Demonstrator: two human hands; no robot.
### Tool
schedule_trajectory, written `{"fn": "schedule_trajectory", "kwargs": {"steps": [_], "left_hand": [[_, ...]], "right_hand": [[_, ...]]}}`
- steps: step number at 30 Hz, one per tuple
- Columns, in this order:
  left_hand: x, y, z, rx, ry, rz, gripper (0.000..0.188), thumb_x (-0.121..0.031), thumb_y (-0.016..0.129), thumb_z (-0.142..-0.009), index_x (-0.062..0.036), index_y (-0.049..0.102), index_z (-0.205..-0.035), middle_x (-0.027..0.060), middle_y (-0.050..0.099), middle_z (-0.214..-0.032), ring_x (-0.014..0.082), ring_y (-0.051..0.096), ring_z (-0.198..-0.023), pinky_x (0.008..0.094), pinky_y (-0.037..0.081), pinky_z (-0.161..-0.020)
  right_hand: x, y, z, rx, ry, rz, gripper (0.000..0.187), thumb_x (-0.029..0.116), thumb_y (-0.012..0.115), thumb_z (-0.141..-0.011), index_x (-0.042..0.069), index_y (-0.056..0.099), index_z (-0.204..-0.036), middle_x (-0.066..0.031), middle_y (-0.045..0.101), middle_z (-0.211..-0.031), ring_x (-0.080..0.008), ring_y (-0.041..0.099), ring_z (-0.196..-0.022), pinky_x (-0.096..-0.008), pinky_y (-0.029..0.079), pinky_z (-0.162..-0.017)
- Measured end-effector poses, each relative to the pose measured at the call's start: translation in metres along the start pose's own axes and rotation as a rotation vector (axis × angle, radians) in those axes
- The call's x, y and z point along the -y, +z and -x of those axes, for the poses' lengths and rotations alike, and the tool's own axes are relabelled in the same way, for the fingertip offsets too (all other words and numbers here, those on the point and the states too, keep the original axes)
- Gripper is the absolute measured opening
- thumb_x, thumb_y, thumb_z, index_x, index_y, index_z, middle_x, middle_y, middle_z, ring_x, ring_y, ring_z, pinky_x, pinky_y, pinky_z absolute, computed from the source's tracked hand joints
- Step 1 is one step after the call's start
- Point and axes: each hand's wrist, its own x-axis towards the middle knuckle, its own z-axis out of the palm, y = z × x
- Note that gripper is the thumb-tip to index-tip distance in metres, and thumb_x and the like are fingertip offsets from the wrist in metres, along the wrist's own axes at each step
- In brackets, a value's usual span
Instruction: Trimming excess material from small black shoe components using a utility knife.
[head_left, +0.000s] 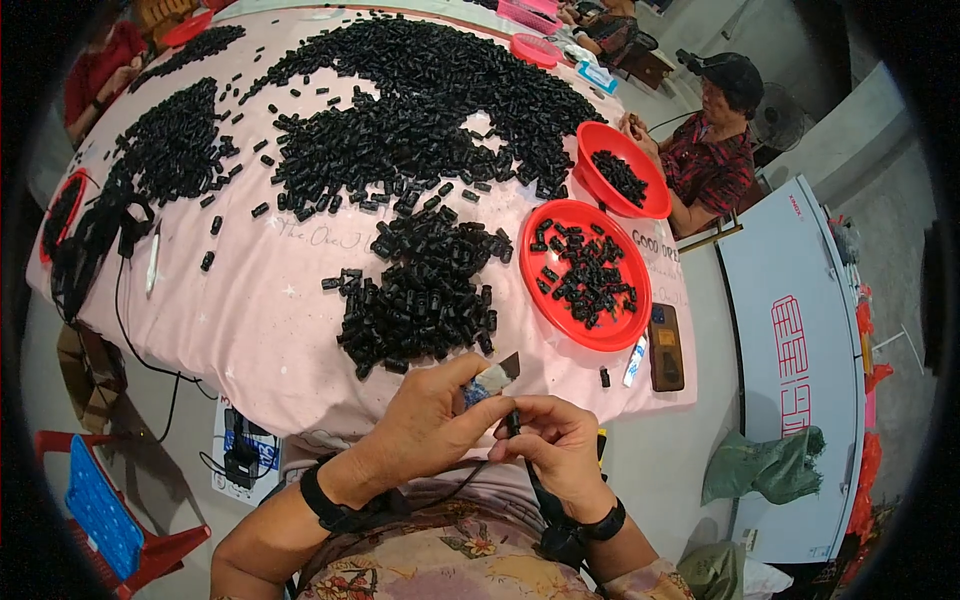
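Note:
My left hand (425,415) is closed around a small blade (511,366) with a white-and-blue wrapped handle (488,381); the bare metal end points up and to the right. My right hand (560,445) pinches a small black plastic piece (514,423) between thumb and fingers. Both hands meet at the table's near edge, the left thumb lying against that piece. Just beyond them lies a heap of similar black pieces (420,300). To its right a red basin (527,262) contains more black pieces, and a single black piece (605,377) lies below the basin.
A pink cloth (250,330) covers the table, with large black heaps (400,120) farther back. A phone (667,350) and a white-and-blue packet (635,362) lie at right. Another person (715,150) sits by a second red basin (655,207). A red stool (160,560) stands lower left; cables hang nearby.

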Motion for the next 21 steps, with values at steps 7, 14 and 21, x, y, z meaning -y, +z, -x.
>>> {"fn": "schedule_trajectory", "kwargs": {"steps": [7, 14, 21], "left_hand": [[-0.009, -0.001, -0.001, 0.024, -0.012, -0.058, 0.019, -0.016, 0.070, -0.083, -0.0018, 0.062, -0.094, -0.0007, 0.057, -0.065, 0.0009, 0.046, -0.057, 0.0219, 0.036, -0.047], [-0.010, 0.001, -0.003, 0.016, 0.002, -0.018, 0.023, -0.019, 0.073, -0.081, -0.0008, 0.062, -0.091, 0.0022, 0.060, -0.068, 0.0033, 0.051, -0.062, 0.0229, 0.042, -0.052], [-0.018, -0.003, -0.005, -0.015, -0.061, -0.132, 0.023, -0.020, 0.072, -0.081, -0.0009, 0.060, -0.085, 0.0031, 0.061, -0.069, 0.0040, 0.053, -0.063, 0.0237, 0.043, -0.054]], "right_hand": [[0.003, 0.001, -0.001, -0.039, 0.007, -0.033, 0.037, -0.008, 0.059, -0.087, -0.007, 0.052, -0.124, -0.0184, 0.065, -0.102, -0.0236, 0.069, -0.086, -0.0314, 0.057, -0.077], [0.004, 0.003, -0.002, -0.044, 0.007, 0.046, 0.039, -0.008, 0.060, -0.087, -0.007, 0.052, -0.125, -0.0177, 0.067, -0.101, -0.0221, 0.069, -0.086, -0.0304, 0.057, -0.077], [0.008, 0.006, -0.001, -0.042, 0.031, 0.059, 0.039, -0.007, 0.060, -0.087, -0.006, 0.053, -0.125, -0.0161, 0.067, -0.100, -0.0216, 0.069, -0.087, -0.0297, 0.057, -0.077]]}}
